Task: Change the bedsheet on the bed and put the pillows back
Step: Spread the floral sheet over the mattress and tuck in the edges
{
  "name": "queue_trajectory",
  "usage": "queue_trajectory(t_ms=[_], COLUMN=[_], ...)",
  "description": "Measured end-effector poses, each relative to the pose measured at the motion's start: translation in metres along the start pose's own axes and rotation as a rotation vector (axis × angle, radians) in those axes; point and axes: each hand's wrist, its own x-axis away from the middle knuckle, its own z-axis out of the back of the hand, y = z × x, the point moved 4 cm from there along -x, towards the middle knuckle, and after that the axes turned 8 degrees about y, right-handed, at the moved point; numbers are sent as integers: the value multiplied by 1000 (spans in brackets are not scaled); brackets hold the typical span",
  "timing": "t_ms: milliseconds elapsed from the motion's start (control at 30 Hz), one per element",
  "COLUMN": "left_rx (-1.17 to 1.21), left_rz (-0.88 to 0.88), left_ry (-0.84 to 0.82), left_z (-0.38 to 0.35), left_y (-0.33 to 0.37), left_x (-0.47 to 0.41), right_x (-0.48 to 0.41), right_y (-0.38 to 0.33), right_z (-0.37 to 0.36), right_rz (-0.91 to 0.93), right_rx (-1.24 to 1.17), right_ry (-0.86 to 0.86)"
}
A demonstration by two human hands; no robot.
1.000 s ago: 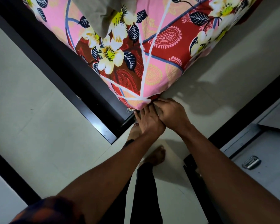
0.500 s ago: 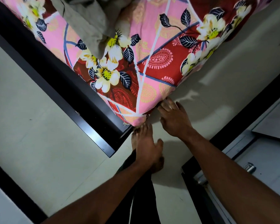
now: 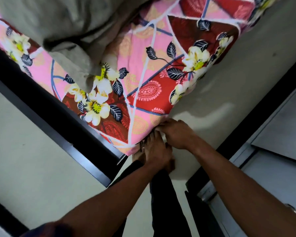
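At the corner of the bed (image 3: 46, 106), my right hand (image 3: 176, 134) gripped the floral bedsheet (image 3: 143, 103), my left hand (image 3: 155, 151) pressing flat-fingered beneath. Next, I judged, it needed tucking under.

bedsheet (image 3: 149, 93): pink and red, cream flowers, dark leaves, paisley, white lines | spread over the mattress top, wrapping down both sides at the near corner | corner tip juts past the black bed frame (image 3: 61, 124) | grey bundle (image 3: 67, 31), pillow or cloth unclear, lies crumpled on the sheet, upper left
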Motion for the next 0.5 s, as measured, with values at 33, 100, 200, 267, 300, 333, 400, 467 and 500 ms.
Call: queue_trajectory(t_ms=[33,100,200,267,300,333,400,467,500], left_rx=[9,26,85,137,169,201,234,254,263], left_rz=[41,147,340,467,514,538,534,507,489], left_ry=[9,3,-42,-26,-8,11,46,62,48], left_z=[-1,-3,-3,-1,-2,-2,-2,-2,-3], left_y=[7,22,45,53,56,59,60,58,60], left_x=[-5,-14,-25,-33,-36,-36,-31,-21,-13], right_x=[10,30,39,24,16,7,-3,-3,-1], right_y=[8,32,63,74,78,81,87,91,92], right_z=[3,5,16,20,21,21,23,21,18], right_rz=[-42,-129,-192,-136,-105,-81,-54,-33,-24], right_rx=[-58,-130,-102,-43,-15,10,46,73,86], right_ry=[62,213,295,259,226,208,230,229,202])
